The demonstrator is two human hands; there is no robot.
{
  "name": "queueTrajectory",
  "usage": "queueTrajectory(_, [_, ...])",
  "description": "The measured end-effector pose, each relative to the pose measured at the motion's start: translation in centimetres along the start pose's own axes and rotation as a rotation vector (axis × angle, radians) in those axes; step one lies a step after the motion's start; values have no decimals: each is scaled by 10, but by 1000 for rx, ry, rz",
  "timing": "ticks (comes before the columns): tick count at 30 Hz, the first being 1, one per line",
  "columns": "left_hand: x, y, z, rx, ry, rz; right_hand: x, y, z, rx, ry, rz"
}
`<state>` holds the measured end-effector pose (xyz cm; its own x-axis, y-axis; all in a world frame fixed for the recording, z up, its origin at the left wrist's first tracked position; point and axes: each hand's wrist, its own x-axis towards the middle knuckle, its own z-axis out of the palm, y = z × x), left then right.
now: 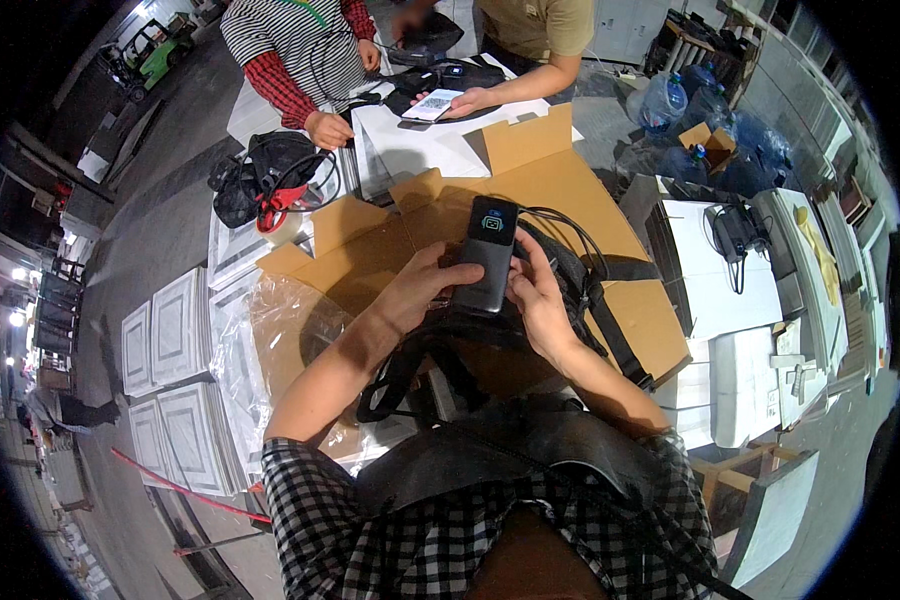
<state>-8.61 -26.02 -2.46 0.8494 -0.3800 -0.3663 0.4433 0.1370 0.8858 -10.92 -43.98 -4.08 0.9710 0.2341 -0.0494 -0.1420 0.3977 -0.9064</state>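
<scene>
I saw the dark phone (488, 255) upright, screen lit, over the open cardboard box (580, 190). My left hand (425, 283) was clamped on its left edge, thumb across the front. My right hand (536, 298) was closed on its right edge, fingers wrapped behind. Black straps (600, 310) and a cable (570, 222) lay on the box just beside the right hand. Clear plastic wrap (270, 330) sat to the left. Across the white table (420, 145), two other persons worked w/ a second phone (433, 104); their hands were well apart from mine.
</scene>
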Motion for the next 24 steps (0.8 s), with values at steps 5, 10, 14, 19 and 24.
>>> queueTrajectory(5, [2,-3,-2,-16,15,-23,2,4,-2,40,-13,0])
queueTrajectory(10, [2,-6,-5,-218,-90,-37,2,9,-11,-171,-33,-44])
queueTrajectory(14, [-6,-18,-17,-584,-102,-113,1,6,-24,-113,-56,-55])
queueTrajectory(19, [-38,-18,-34,-118,37,172,-5,-12,-57,-454,-2,-7])
queueTrajectory(24, [-33,-52,-71,60,289,227,-2,-1,-80,-643,99,-247])
